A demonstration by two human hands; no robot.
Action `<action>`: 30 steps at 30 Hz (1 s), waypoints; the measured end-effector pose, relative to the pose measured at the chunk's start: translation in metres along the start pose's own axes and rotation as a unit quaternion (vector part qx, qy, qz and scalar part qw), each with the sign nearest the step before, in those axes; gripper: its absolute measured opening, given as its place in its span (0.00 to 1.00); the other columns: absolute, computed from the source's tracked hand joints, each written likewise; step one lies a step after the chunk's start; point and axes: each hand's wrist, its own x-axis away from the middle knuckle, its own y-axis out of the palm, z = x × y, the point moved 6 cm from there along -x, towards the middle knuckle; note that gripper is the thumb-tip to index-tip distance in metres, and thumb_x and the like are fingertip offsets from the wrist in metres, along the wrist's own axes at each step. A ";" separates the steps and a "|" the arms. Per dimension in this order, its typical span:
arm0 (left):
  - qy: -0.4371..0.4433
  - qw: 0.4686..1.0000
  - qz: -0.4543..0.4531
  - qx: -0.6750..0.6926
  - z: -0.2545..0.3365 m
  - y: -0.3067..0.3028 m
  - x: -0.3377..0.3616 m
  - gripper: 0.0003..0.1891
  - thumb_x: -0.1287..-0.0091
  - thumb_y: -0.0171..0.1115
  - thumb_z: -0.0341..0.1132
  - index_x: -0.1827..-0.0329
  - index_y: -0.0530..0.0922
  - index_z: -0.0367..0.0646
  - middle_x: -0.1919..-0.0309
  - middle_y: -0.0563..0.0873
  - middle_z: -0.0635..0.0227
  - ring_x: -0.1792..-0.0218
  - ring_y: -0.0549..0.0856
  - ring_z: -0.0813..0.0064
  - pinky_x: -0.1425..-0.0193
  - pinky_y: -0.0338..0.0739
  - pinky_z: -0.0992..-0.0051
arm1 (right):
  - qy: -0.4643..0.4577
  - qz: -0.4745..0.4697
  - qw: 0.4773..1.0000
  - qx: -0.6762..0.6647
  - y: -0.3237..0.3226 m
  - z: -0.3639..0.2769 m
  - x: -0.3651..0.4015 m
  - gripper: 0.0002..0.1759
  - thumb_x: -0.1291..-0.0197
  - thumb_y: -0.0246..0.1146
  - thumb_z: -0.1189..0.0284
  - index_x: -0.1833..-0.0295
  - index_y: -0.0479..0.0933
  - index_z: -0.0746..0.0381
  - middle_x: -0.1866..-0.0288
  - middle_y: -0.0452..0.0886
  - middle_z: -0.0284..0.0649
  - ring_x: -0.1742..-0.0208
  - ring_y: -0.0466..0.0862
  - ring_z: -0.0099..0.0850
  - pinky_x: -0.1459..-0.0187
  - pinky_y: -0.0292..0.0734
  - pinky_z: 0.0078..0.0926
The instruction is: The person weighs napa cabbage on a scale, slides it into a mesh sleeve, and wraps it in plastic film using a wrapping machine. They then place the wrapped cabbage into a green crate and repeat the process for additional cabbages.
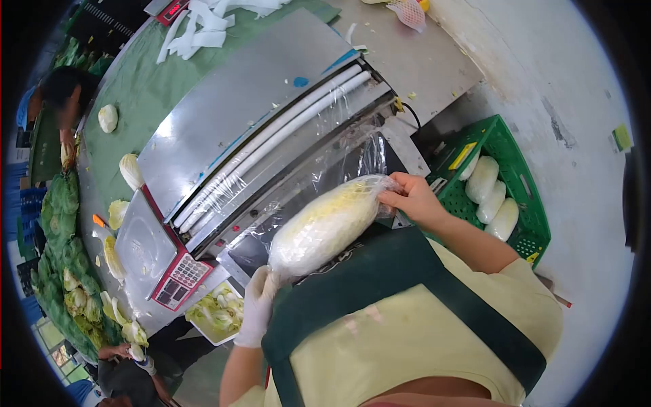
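Observation:
A pale napa cabbage (325,224) wrapped in clear plastic film lies tilted in front of my apron. My left hand (258,306), in a white glove, is closed at its thick white lower-left end. At the narrower, yellowish upper-right end, my bare right hand (411,198) pinches the gathered film. Just beyond the cabbage stands a wrapping machine (271,102) with white rollers (291,139). Loose clear film (359,159) stretches between the machine and the cabbage. The fingertips of my left hand are partly hidden.
On the right, a green crate (525,183) holds several wrapped cabbages (483,180). A red scale (152,247) stands left, above a white bin of leaf trimmings (218,312). Unwrapped cabbages (131,171) lie on the green-covered table (122,149). Two people work at the left.

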 end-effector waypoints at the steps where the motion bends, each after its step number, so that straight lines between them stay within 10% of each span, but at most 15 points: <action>1: 0.034 0.999 0.012 0.000 -0.003 0.003 0.009 0.20 0.29 0.59 0.48 0.56 0.78 0.36 0.63 0.84 0.68 0.64 0.78 0.86 0.59 0.73 0.80 | -0.008 0.035 0.999 -0.023 0.001 0.005 0.001 0.11 0.39 0.66 0.70 0.57 0.77 0.66 0.69 0.79 0.32 0.71 0.76 0.17 0.68 0.71 0.17; 9: 0.119 0.917 0.346 0.159 -0.070 -0.001 0.052 0.12 0.28 0.59 0.39 0.66 0.76 0.39 0.77 0.82 0.66 0.80 0.79 0.80 0.71 0.74 0.79 | -0.100 0.269 0.957 0.048 -0.013 0.014 0.038 0.15 0.35 0.63 0.66 0.71 0.78 0.66 0.84 0.67 0.25 0.79 0.64 0.13 0.78 0.58 0.17; 14: 0.025 0.889 0.433 0.149 -0.130 -0.025 0.073 0.13 0.30 0.62 0.42 0.62 0.78 0.39 0.72 0.81 0.69 0.68 0.78 0.79 0.63 0.74 0.78 | -0.093 0.309 0.942 0.088 -0.027 0.047 0.063 0.19 0.33 0.61 0.61 0.72 0.78 0.65 0.85 0.63 0.23 0.82 0.59 0.12 0.80 0.50 0.16; 18: -0.056 0.926 0.319 0.192 -0.173 -0.032 0.074 0.15 0.26 0.55 0.41 0.60 0.78 0.36 0.68 0.81 0.65 0.67 0.79 0.77 0.62 0.74 0.75 | -0.053 0.295 0.942 0.150 -0.040 0.087 0.059 0.19 0.32 0.60 0.61 0.71 0.78 0.65 0.83 0.65 0.24 0.82 0.60 0.14 0.80 0.51 0.18; 20: 0.032 0.940 0.053 0.335 -0.209 -0.037 0.037 0.14 0.26 0.53 0.40 0.56 0.78 0.35 0.65 0.81 0.64 0.65 0.79 0.75 0.61 0.75 0.73 | -0.002 0.269 0.949 0.166 -0.038 0.127 0.043 0.19 0.32 0.59 0.62 0.71 0.79 0.65 0.82 0.68 0.25 0.81 0.62 0.15 0.79 0.52 0.18; 24: -0.053 0.949 0.170 0.261 -0.176 0.013 -0.008 0.13 0.28 0.55 0.39 0.56 0.78 0.35 0.65 0.80 0.65 0.67 0.78 0.75 0.63 0.74 0.75 | 0.141 0.087 0.985 -0.039 0.037 0.198 -0.020 0.18 0.35 0.62 0.62 0.58 0.81 0.70 0.63 0.84 0.40 0.63 0.82 0.27 0.62 0.76 0.26; 30: 0.039 0.963 0.074 0.255 -0.187 0.030 -0.036 0.15 0.29 0.57 0.43 0.59 0.79 0.36 0.64 0.79 0.64 0.67 0.78 0.76 0.64 0.73 0.78 | 0.245 -0.074 0.965 -0.052 0.113 0.159 -0.013 0.15 0.36 0.61 0.65 0.59 0.81 0.69 0.65 0.82 0.40 0.62 0.81 0.27 0.58 0.76 0.27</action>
